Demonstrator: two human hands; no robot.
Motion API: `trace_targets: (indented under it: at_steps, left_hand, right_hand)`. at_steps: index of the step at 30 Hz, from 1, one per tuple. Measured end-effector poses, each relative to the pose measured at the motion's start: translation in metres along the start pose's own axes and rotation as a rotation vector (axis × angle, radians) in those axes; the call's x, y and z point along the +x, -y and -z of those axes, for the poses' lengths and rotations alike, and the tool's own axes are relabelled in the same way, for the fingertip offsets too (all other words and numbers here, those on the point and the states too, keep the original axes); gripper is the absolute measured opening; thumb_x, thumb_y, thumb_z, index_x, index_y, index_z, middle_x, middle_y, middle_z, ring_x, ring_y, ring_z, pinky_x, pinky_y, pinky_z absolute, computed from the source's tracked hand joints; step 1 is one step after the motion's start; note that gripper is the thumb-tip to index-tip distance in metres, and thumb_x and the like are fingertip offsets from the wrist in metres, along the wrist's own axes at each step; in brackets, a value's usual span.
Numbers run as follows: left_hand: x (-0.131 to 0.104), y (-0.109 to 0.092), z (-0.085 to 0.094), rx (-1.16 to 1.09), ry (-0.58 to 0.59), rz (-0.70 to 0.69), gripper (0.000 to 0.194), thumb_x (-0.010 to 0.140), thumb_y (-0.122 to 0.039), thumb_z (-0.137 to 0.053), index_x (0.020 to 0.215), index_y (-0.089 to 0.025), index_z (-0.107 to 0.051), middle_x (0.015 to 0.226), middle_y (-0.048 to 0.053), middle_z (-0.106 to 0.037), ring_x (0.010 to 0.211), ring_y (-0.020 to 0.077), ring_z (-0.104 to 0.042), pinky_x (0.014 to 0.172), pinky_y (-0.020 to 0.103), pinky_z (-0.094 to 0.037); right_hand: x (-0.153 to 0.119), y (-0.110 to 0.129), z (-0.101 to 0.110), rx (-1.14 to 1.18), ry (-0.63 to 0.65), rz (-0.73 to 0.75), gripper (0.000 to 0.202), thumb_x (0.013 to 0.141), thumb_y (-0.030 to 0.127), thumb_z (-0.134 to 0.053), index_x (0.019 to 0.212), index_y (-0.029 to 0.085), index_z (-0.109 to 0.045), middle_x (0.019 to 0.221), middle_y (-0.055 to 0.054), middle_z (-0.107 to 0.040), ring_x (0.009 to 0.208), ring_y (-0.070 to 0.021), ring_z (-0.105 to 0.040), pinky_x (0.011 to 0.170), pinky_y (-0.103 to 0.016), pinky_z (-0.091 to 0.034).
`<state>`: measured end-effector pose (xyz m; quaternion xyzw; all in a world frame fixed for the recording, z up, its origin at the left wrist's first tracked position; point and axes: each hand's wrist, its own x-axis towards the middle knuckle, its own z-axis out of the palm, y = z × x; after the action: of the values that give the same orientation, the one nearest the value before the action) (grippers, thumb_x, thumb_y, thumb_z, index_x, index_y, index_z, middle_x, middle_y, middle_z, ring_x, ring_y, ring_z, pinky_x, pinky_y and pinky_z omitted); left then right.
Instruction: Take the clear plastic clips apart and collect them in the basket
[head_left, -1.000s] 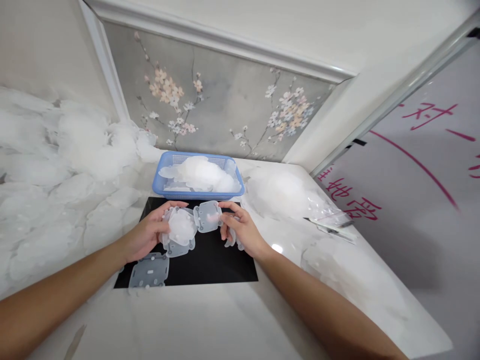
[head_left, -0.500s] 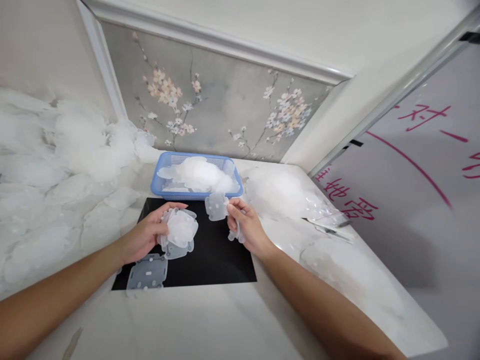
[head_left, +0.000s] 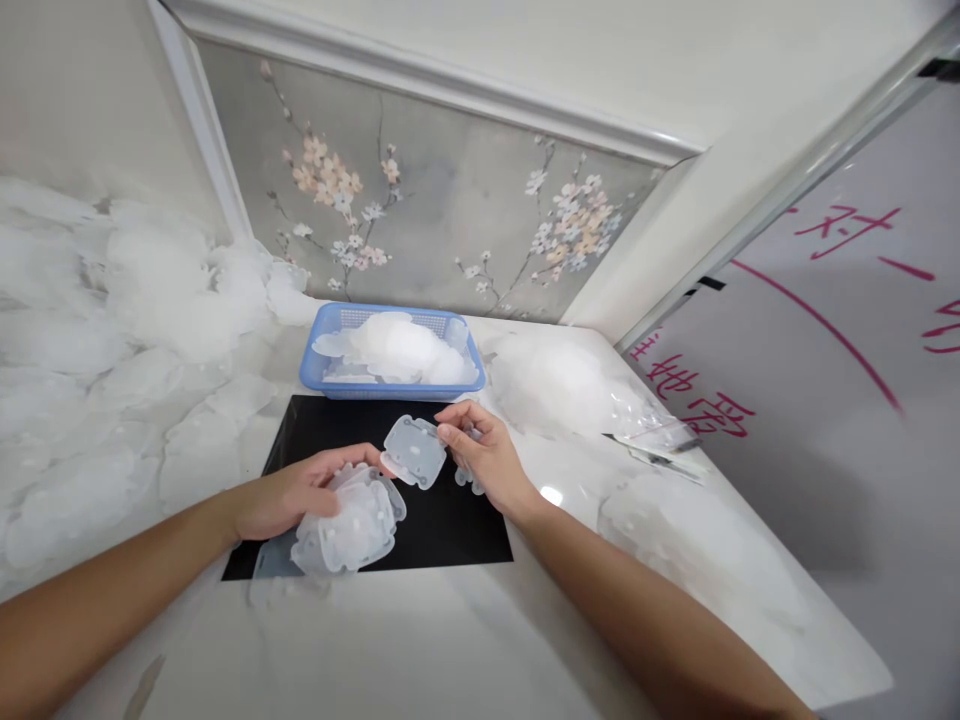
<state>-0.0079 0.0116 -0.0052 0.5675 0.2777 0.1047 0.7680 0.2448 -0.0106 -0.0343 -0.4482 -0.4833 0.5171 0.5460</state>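
My left hand (head_left: 289,495) is closed on a stack of translucent plastic pieces (head_left: 356,525), held over the black mat (head_left: 457,525). Between finger and thumb, my right hand (head_left: 484,450) pinches a single flat translucent piece (head_left: 415,452) by its right edge. More small pieces (head_left: 469,475) are tucked under the fingers of that same hand. The single piece is close to the fingertips of my left hand, upper right of the stack. Part of another flat piece (head_left: 274,558) shows on the mat's lower left corner, mostly covered by the stack and hand.
Behind the mat stands a blue basket (head_left: 390,392) with translucent pieces inside. Large heaps of similar pieces (head_left: 157,290) cover the left of the white table (head_left: 360,650). A plastic bag of pieces (head_left: 551,385) lies right of the basket. A whiteboard (head_left: 825,400) stands at the right.
My left hand has moved down and toward the middle with its stack, over the piece on the mat. My right hand has brought its single piece down and left, away from the basket.
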Motion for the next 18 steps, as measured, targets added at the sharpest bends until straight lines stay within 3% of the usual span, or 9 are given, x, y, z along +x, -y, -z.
trace_targets:
  at_steps: [8, 14, 18]
  left_hand:
    - [0.0008, -0.0029, -0.0007, 0.007, -0.035, 0.013, 0.055, 0.068, -0.026, -0.072, 0.122, -0.022, -0.060, 0.110, 0.007, -0.066, 0.092, 0.0224, -0.063, 0.074, 0.026, -0.049]
    - [0.0008, -0.0013, -0.0012, -0.018, -0.040, 0.003, 0.054, 0.068, -0.029, -0.075, 0.120, -0.023, -0.062, 0.111, 0.007, -0.067, 0.091, 0.0221, -0.063, 0.074, 0.026, -0.048]
    - [0.0010, -0.0010, -0.0010, -0.020, -0.042, 0.007, 0.055, 0.068, -0.031, -0.076, 0.120, -0.022, -0.062, 0.111, 0.007, -0.066, 0.091, 0.0214, -0.062, 0.074, 0.025, -0.046]
  right_hand:
    - [-0.0009, -0.0015, 0.0018, -0.074, -0.023, 0.060, 0.019, 0.078, 0.040, -0.071, 0.086, 0.023, -0.065, 0.066, 0.005, -0.057, 0.048, -0.0077, -0.039, 0.043, -0.022, -0.032]
    - [-0.0026, 0.0026, 0.0004, -0.089, -0.061, 0.055, 0.018, 0.077, 0.039, -0.073, 0.084, 0.024, -0.067, 0.068, 0.004, -0.058, 0.054, -0.0102, -0.048, 0.045, -0.022, -0.038]
    - [-0.0029, 0.0050, 0.0000, -0.103, -0.063, 0.076, 0.021, 0.076, 0.041, -0.074, 0.084, 0.024, -0.066, 0.066, 0.004, -0.058, 0.050, -0.0099, -0.045, 0.046, -0.024, -0.041]
